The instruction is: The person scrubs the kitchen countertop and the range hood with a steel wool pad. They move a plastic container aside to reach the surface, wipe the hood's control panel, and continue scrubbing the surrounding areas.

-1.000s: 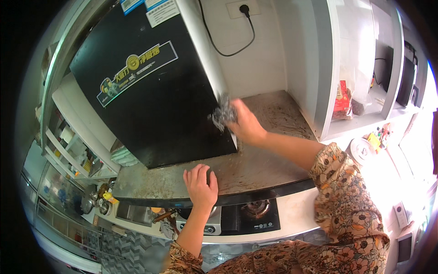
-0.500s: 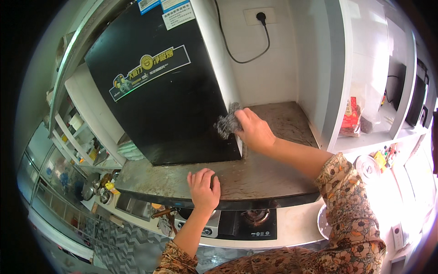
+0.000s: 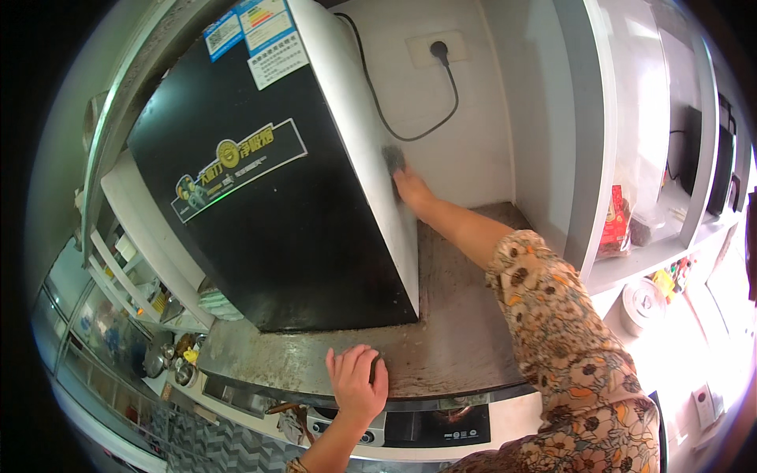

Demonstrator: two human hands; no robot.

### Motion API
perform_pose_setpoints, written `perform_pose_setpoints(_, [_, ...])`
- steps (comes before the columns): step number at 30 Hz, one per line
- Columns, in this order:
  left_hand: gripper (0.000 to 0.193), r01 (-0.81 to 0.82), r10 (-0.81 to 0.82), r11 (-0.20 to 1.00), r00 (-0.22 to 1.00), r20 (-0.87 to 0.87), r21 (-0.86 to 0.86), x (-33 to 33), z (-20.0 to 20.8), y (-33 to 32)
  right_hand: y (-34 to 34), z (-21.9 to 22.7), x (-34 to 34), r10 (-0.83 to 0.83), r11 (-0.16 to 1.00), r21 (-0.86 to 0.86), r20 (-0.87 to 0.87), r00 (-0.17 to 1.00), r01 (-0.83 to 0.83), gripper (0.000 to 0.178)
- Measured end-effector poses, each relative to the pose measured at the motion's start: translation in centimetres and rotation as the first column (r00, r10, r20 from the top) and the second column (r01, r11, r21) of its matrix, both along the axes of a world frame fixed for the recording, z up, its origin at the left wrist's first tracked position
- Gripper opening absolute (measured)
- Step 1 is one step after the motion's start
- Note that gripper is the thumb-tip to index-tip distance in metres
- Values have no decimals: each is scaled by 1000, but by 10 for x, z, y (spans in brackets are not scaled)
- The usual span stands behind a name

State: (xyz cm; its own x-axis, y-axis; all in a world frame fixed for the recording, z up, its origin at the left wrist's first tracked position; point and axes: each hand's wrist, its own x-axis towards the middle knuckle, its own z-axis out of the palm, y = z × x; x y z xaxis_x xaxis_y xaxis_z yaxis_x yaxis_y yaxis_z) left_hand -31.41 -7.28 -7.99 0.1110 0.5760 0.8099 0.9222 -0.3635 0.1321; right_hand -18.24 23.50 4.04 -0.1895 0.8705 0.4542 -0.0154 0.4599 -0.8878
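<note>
My right hand (image 3: 413,190) reaches up along the light-coloured side of the black range hood (image 3: 300,260). Its fingers are closed on a grey steel wool scrubber (image 3: 393,158), which touches that side panel towards the back. Below the hood's upright box, my left hand (image 3: 359,380) lies on the front of the hood's stained metal ledge (image 3: 292,356), fingers stretched out and nothing in them. Brown grime spots the ledge, mostly around the foot of the box.
A black cord runs to a plug in the wall socket (image 3: 438,52) behind the hood. White shelving (image 3: 587,142) with a red food packet (image 3: 615,225) borders the right. Under the ledge is a gas stove (image 3: 441,426). Folded cloths (image 3: 221,305) sit at left.
My right hand has moved the scrubber from the hood's front corner up and back onto its side panel. The whole view has shifted; my left hand still rests on the ledge.
</note>
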Motion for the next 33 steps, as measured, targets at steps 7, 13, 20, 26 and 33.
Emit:
perform_pose_setpoints(7, [17,-35,34,996,999,-14,-83,-6,-4,-7,-18,-46,-26,-41,951,-308,-17,999,34,57])
perform_pose_setpoints(13, [19,23,-24,1000,999,-39,-13,2,-1,5,88,0,-4,-6,998,66,4,1000,6,49])
perform_pose_setpoints(20, [21,-32,29,998,998,-48,-62,-4,-8,-3,-10,-78,-10,-96,969,-195,262,960,150,51])
perform_pose_setpoints(26, [20,-25,23,999,997,-67,-41,-1,0,-8,6,59,-5,117,974,199,-15,993,-112,51])
perform_pose_setpoints(33, [19,-4,3,1000,1000,-31,-13,0,-8,-5,10,6,-9,-88,996,15,96,992,87,51])
